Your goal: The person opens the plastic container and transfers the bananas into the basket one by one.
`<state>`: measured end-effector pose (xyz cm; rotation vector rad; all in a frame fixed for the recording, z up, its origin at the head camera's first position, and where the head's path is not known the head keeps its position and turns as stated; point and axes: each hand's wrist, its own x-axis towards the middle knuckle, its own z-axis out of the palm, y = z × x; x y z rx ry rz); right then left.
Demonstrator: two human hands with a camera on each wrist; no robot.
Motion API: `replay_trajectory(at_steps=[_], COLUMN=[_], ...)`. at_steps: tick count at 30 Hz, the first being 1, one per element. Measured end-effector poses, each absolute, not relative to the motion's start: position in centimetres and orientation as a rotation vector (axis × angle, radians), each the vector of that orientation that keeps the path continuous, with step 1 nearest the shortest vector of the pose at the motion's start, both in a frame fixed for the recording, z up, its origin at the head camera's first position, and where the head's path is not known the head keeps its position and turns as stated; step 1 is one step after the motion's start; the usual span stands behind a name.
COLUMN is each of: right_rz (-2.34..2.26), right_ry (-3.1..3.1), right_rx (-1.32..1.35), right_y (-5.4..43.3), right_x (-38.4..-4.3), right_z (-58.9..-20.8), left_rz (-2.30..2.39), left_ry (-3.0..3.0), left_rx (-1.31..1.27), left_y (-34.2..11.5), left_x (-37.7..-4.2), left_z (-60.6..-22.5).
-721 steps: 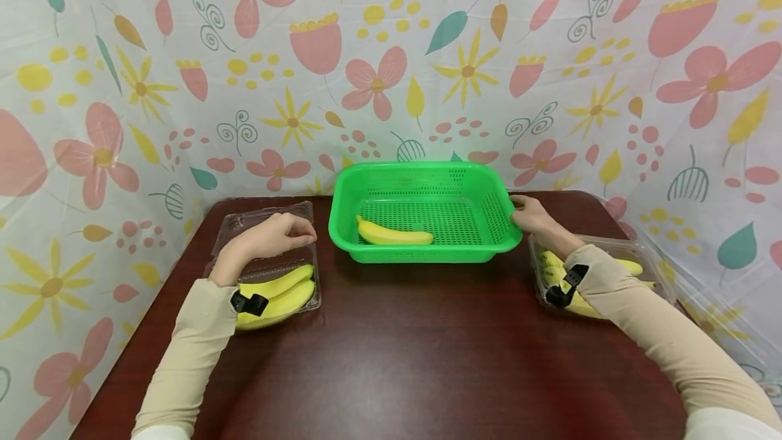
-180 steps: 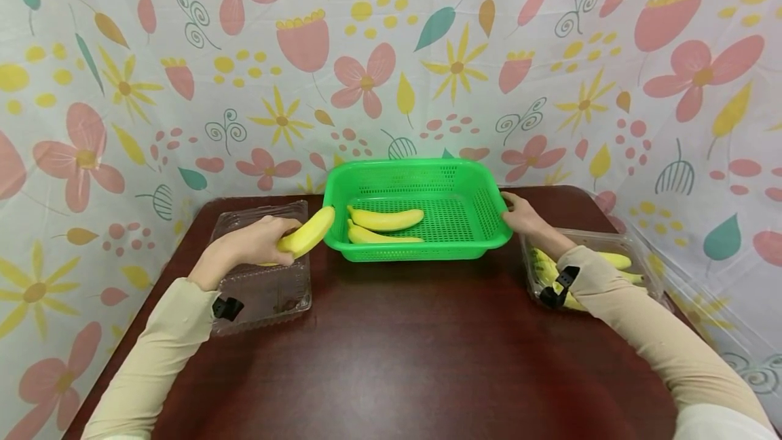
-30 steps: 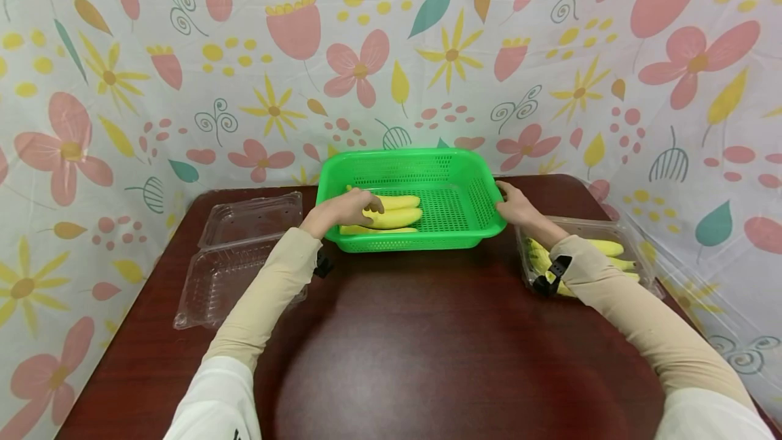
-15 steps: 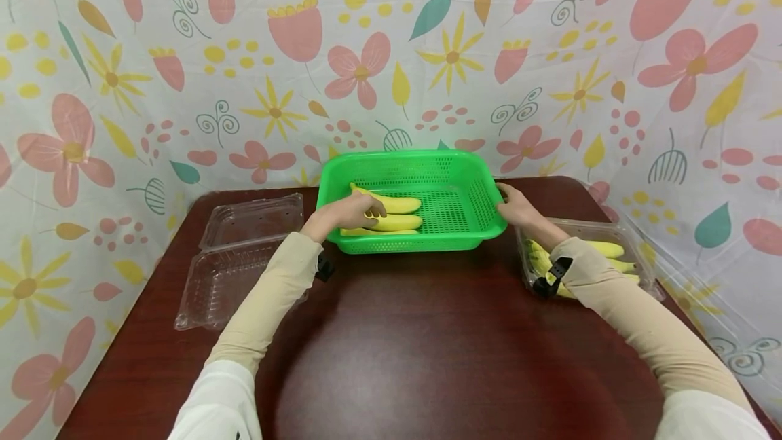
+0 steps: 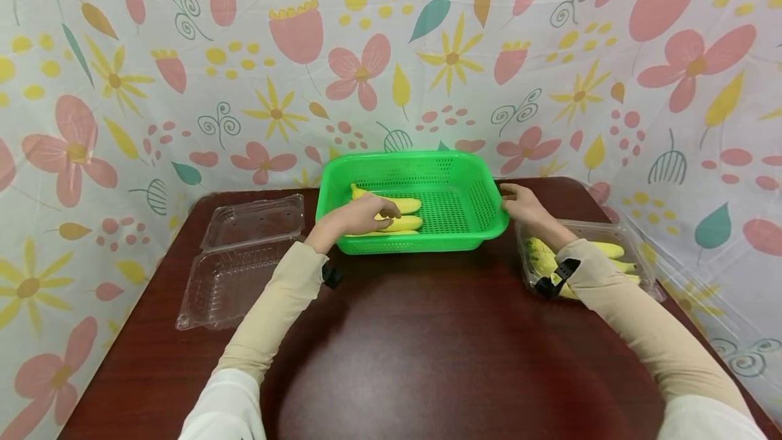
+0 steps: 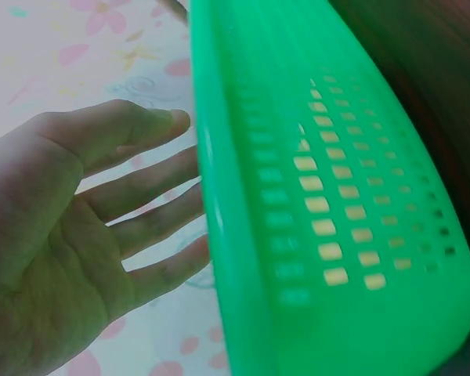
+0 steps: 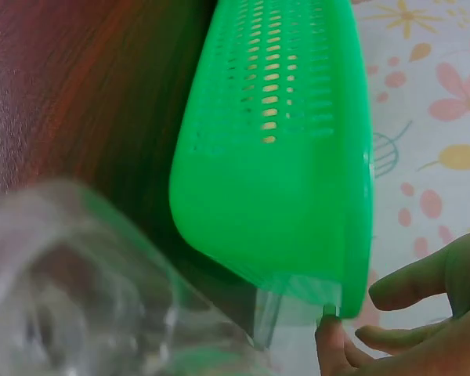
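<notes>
A green perforated plastic basket (image 5: 415, 244) stands at the back middle of the table. Three bananas lie side by side in its left half: a rear banana (image 5: 408, 206), a middle banana (image 5: 408, 223) and a front banana (image 5: 398, 233), partly hidden by my left hand (image 5: 366, 214). That hand hovers over them with loosely bent fingers and grips nothing. In the left wrist view, its spread fingers (image 6: 153, 188) pass behind the basket's rim. My right hand (image 5: 524, 206) is at the basket's right rim; in the right wrist view, its thumb and fingers are parted, one fingertip by the rim's corner.
At left a clear plastic clamshell (image 5: 210, 290) lies with its lid folded back. Under my right forearm, another clear clamshell (image 5: 647, 277) holds several bananas (image 5: 607, 250). Dark reddish-brown table (image 5: 427, 352) stretches in front; a floral curtain (image 5: 458, 53) hangs behind.
Bananas have passed from the left clamshell into the basket; six seconds ago my left hand held one. Lately that hand has risen slightly off the bananas, and my right fingers have loosened at the rim.
</notes>
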<state>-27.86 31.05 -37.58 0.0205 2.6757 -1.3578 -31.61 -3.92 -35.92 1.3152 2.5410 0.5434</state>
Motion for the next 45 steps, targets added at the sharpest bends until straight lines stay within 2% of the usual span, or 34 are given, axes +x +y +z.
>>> replay_trajectory(at_steps=[16,26,45], right_rz=[-1.592,-1.924,-2.228], right_ry=[2.654,2.463,2.203], right_rx=[0.03,-0.001,0.051], right_y=[33.5,35.4,42.7], right_x=[-25.5,-23.6,-18.5], right_z=[-36.0,-35.7,-35.4], left_rz=[0.696,0.753,0.76], left_ry=[2.486,2.417,2.311], left_rx=[1.54,1.595,1.669], left_y=[0.0,2.6,6.8], left_x=[-27.8,-26.9,-24.9], left_z=[-36.4,-37.7,-40.8])
